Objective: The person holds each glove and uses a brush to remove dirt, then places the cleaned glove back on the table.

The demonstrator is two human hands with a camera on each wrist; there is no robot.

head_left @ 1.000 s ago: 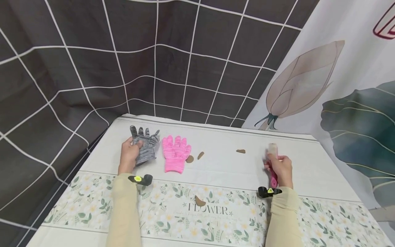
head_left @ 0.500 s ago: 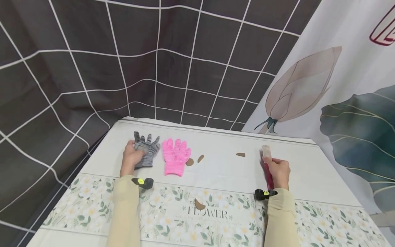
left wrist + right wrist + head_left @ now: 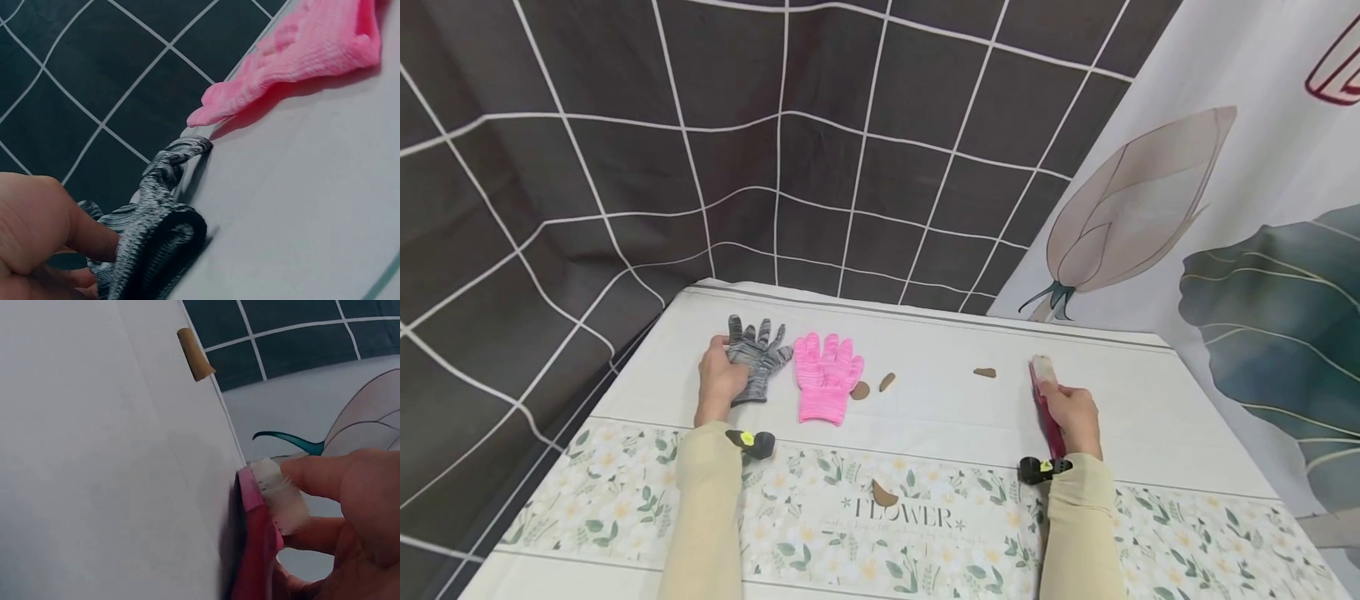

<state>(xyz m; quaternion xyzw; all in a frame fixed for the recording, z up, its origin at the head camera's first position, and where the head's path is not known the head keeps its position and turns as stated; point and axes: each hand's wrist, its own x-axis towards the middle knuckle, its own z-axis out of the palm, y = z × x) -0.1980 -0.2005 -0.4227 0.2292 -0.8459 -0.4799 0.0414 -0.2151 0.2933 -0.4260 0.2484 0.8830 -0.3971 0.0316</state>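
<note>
My left hand (image 3: 719, 382) pinches the edge of a grey-and-black knit glove (image 3: 762, 360) at the table's back left, its fingers pointing away. In the left wrist view the glove's dark cuff opening (image 3: 165, 253) faces the camera. Beside it lies a pink knit glove (image 3: 824, 385), palm-side flat. On the right, my right hand (image 3: 1077, 418) grips a brush with a pink-red handle (image 3: 1048, 421) and pale bristles (image 3: 281, 500). In the right wrist view, the fingers lie over the bristle side; the handle's back is towards the table. The handle's lower end is hidden.
Small brown pieces lie scattered: a round one (image 3: 861, 390) touching the pink glove, a narrow one (image 3: 887, 382) near it, another (image 3: 985, 372) left of the brush, and a crescent-shaped one (image 3: 883, 494) on the floral band. A dark grid curtain (image 3: 820, 167) hangs behind the table.
The grey glove has turned more upright and shifted slightly right and down. The brush has turned and moved left with my right hand. The pink glove and brown pieces stay put.
</note>
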